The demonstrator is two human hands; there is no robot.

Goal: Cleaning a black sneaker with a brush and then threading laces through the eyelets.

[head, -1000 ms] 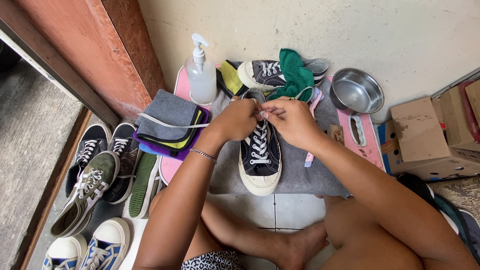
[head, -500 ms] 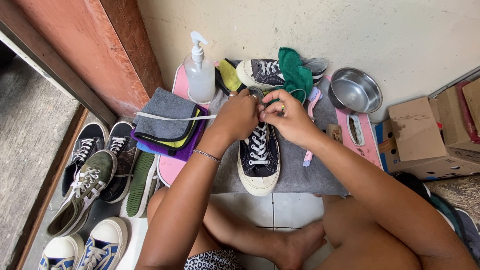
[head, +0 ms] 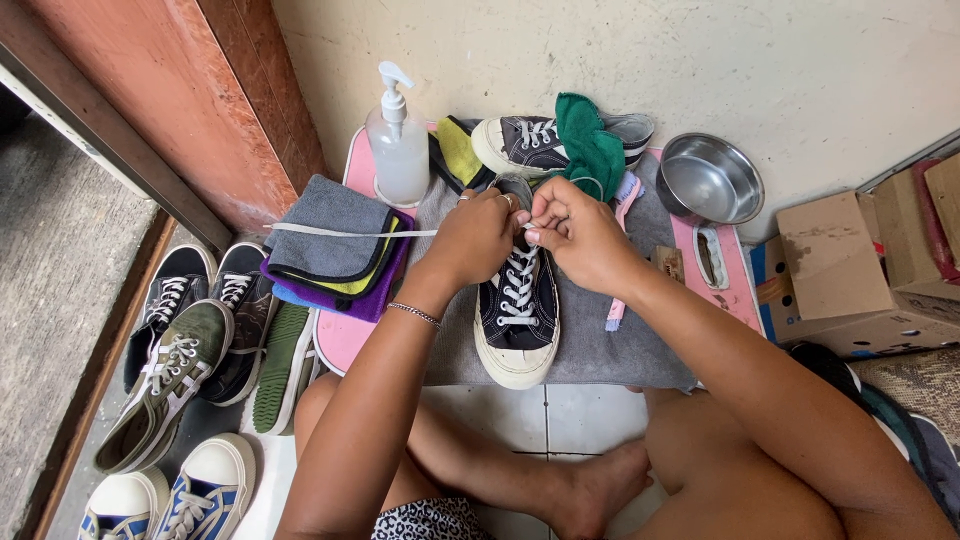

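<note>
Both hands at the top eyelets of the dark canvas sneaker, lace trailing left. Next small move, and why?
Probably pull the slack through: the left hand and right hand pinch the lace at the top eyelets of the dark canvas sneaker with white toe cap, while a long white lace end trails left, loose, across the folded grey cloth.

The left hand (head: 478, 235) and right hand (head: 575, 232) hide the upper laces and tongue of the dark sneaker (head: 517, 318). The white-and-blue shoes (head: 165, 500) and cardboard boxes (head: 870, 270) run off the picture's edges.
</note>
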